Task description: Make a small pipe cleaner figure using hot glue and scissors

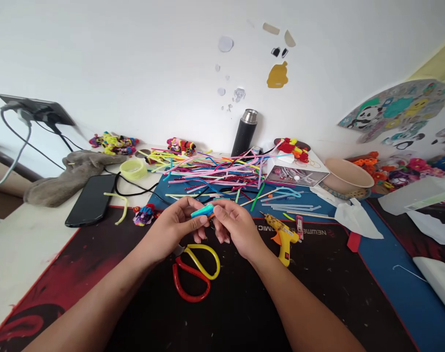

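Between the fingertips of both hands is a short bright blue pipe cleaner piece [202, 211], which looks bent or bundled. My left hand [180, 222] pinches its left end between thumb and fingers. At its right end, my right hand [237, 225] closes thumb and fingertips on it. A bit of orange shows just under it, too small to make out. Below the hands lie scissors [214, 264] with one yellow and one red handle, their blades hidden beneath my left hand. To the right of my right hand rests a yellow glue gun [284, 239].
Behind the hands spreads a pile of coloured pipe cleaners [222, 171], with clear glue sticks [296, 208] at its right. A black flask [244, 132] stands by the wall. A phone [90, 200], yellow tape roll [133, 169] and small pipe cleaner figure [144, 215] lie left; a bowl [349, 176] sits right.
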The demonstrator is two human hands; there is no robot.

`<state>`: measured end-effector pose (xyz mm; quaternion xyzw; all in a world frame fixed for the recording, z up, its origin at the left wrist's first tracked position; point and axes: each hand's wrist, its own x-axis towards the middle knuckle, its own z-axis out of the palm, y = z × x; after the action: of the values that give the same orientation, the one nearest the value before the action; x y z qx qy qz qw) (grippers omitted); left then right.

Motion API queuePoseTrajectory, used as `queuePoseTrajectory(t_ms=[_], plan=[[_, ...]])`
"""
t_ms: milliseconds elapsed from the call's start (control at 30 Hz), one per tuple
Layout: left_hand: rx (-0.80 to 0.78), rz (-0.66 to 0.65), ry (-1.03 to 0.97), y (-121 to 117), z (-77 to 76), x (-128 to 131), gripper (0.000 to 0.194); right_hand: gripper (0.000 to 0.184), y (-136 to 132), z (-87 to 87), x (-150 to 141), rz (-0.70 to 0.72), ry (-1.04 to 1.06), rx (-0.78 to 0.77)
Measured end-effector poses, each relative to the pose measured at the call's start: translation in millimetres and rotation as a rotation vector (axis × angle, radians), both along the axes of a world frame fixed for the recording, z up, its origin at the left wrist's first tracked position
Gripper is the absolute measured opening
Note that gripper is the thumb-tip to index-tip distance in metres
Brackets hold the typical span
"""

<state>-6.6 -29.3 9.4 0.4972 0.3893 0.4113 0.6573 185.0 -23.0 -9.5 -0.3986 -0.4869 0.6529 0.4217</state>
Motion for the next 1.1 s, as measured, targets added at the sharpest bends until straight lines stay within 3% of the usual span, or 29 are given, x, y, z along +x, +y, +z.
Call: queuePoseTrajectory(t_ms=[133,567,933,1033,1100], plan=[[-0.049,-0.058,-0.008,0.1,-2.0,1.0,0.044,0.049,1.0,-2.3,1.5,-0.028,0.011,-0.002],[-0.105,-0.022,-0.087,-0.6,-3.4,-0.6,0.053,0.047,1.3,-5.7,-0.5,-0.126,-0.004,0.003],[-0.093,-0.015,-0.09,1.5,-6.0,-0.5,0.048,0.055,-2.0,-6.0,-3.8,-0.059,-0.053,0.036],[-0.063,-0.045,-0.042,1.5,-7.1,-0.8,0.048,0.052,-1.8,-5.3,-4.3,-0.084,-0.087,0.06],[-0.004,0.002,0.036,2.7,-8.2,-2.9,0.047,0.052,-1.2,-5.1,-4.0,-0.111,-0.086,0.053]])
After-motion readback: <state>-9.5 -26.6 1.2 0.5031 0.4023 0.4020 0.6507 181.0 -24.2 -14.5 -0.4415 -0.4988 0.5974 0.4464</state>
